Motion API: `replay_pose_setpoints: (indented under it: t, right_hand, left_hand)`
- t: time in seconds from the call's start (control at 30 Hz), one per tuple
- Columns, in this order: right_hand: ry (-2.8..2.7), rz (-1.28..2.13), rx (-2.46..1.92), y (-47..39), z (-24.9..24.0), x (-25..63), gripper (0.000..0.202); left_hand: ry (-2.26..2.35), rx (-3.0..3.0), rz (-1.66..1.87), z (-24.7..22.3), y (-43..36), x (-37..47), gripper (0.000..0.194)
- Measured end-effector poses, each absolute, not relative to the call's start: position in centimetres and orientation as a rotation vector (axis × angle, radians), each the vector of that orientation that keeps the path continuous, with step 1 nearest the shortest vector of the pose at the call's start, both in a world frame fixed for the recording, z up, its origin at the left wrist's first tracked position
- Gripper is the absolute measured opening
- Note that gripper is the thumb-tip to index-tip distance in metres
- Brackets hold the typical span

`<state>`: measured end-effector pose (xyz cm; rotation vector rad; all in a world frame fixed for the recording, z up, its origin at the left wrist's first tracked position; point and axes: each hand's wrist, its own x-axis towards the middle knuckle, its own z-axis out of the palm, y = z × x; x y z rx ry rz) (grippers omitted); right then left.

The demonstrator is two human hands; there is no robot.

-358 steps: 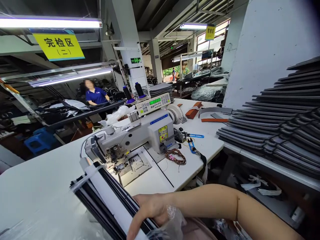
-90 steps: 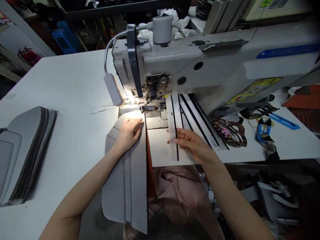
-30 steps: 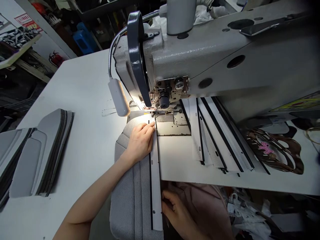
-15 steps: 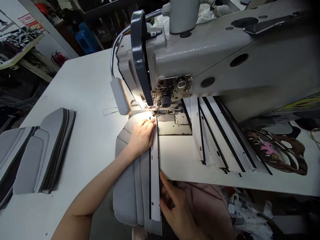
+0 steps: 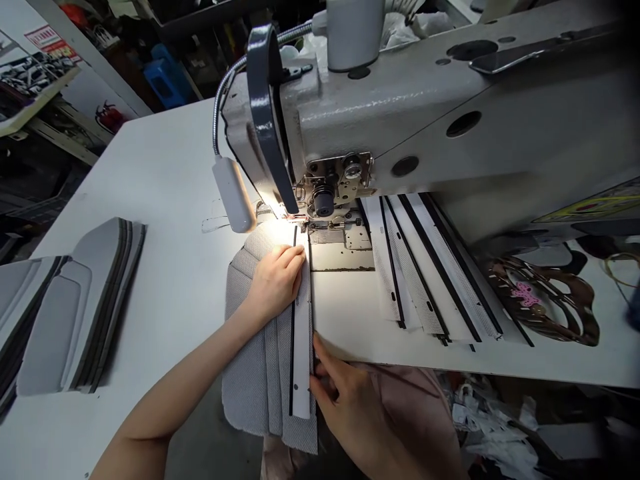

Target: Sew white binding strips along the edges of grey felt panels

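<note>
A grey quilted fabric panel (image 5: pixel 245 380) lies at the table's front edge, its lower end hanging over. Along its right side runs a white strip (image 5: pixel 301 360) with a black edge and small dark marks. The strip's far end is by the sewing machine's presser foot (image 5: pixel 304 225), under a lit lamp. My left hand (image 5: pixel 275 280) rests on the strip close to the foot, fingers bent and pressed together, thumb hidden. Lower down, my right hand (image 5: pixel 345 393) pinches the right edge of the panel and strip between thumb and fingers.
The sewing machine (image 5: pixel 400 107) spans the right side, with its lamp (image 5: pixel 233 195) hanging low. Several black-edged white strips (image 5: pixel 425 267) lie fanned beneath its arm, beside a brown hair claw (image 5: pixel 545 300). Stacked grey panels (image 5: pixel 95 293) sit on the white table (image 5: pixel 165 173) at left.
The panel and strip have slid forward towards the presser foot, the strip's near end moving away from me. My right hand keeps to the edge. The whole view has shifted slightly.
</note>
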<state>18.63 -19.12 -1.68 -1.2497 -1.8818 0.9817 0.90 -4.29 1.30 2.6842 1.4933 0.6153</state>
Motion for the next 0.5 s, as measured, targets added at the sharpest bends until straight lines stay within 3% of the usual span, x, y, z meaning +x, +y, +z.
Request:
replay_pose_setpoints:
  t: [0.5]
  right_hand:
    - [-1.935, 1.308, -1.423, -14.3, 1.6, 17.7, 0.063]
  left_hand:
    - [1.478, 2.637, 0.702, 1.1, -4.8, 0.5, 0.027]
